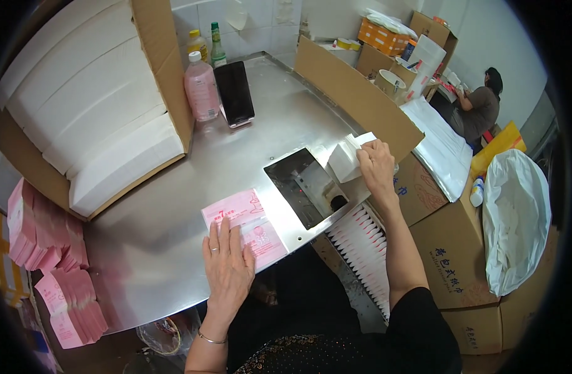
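Note:
My left hand [228, 265] lies with its fingers stretched flat on a pink printed paper wrapper [261, 232] at the front edge of the metal table [174, 249]. A ring and a bracelet show on that hand and wrist. On the right, my right hand [378, 163] is closed on a small white folded paper stack [345, 161], which looks like tissues; the fingers partly hide it. Between the two hands, a dark rectangular opening [306, 189] is set in the tabletop, with a small black round thing near its right corner.
A carton [185, 106] of white paper stacks stands at the left, with pink wrapper stacks [71, 305] below it. Bottles and a black phone [234, 93] stand behind. Cartons [451, 262] and a white bag [517, 218] crowd the right; a person [482, 103] sits farther back.

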### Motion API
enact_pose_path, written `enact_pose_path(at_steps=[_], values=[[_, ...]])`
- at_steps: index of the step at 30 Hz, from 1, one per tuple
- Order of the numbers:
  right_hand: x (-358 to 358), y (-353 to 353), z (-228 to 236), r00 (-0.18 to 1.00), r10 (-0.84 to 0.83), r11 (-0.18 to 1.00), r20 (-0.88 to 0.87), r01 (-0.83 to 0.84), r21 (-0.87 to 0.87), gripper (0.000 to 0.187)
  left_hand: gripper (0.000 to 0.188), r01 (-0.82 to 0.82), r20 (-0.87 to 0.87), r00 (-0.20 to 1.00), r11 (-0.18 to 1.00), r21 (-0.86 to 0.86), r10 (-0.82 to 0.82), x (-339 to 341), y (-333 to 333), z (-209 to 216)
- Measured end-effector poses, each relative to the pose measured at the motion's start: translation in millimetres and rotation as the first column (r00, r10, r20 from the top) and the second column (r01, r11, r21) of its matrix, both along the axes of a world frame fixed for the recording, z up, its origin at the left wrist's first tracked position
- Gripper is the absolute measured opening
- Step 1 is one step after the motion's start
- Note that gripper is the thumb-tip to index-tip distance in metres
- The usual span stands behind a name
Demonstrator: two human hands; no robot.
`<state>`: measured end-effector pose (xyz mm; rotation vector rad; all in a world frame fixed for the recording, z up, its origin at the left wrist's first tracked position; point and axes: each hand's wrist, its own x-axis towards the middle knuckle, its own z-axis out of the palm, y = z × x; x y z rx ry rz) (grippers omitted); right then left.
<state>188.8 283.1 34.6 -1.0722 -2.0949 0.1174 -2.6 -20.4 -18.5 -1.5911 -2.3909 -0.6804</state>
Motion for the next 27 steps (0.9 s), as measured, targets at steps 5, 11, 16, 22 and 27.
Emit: enact_pose_path(at_steps=[5,11,16,22,27], values=[[-5.9,-6.9,-10.1,0.999,-0.023,0.983,0.029,0.017,0.183,0.025,0.046,0.025,0.000,1.000,0.999,0.041,-0.025,5.8,6.2,-0.3],[-55.3,-111.3,-31.7,0.834,0.520,0.771,0.184,-0.551,0.319,0.031,0.052,0.145,-0.008,0.989,0.988,0.056,-0.145,1.1,2.9,-2.7],[-71.5,-163.3,-62.1,0.589,0.727,0.557,0.353,-0.806,0.199,0.034,0.075,0.093,0.042,0.995,0.995,0.019,-0.094,-7.6,-0.6,13.3],[-128.4,-169.4,-56.9,0.685,0.697,0.681,0.212,-0.725,0.104,0.020,0.075,-0.071,-0.085,0.993,0.995,0.071,0.077,-3.1,17.6,14.6],[-42.1,-89.4,-7.5,0.921,0.334,0.872,0.199,-0.382,0.306,0.026,0.054,0.050,-0.023,0.998,0.998,-0.040,-0.051,-5.6,-2.3,14.6]])
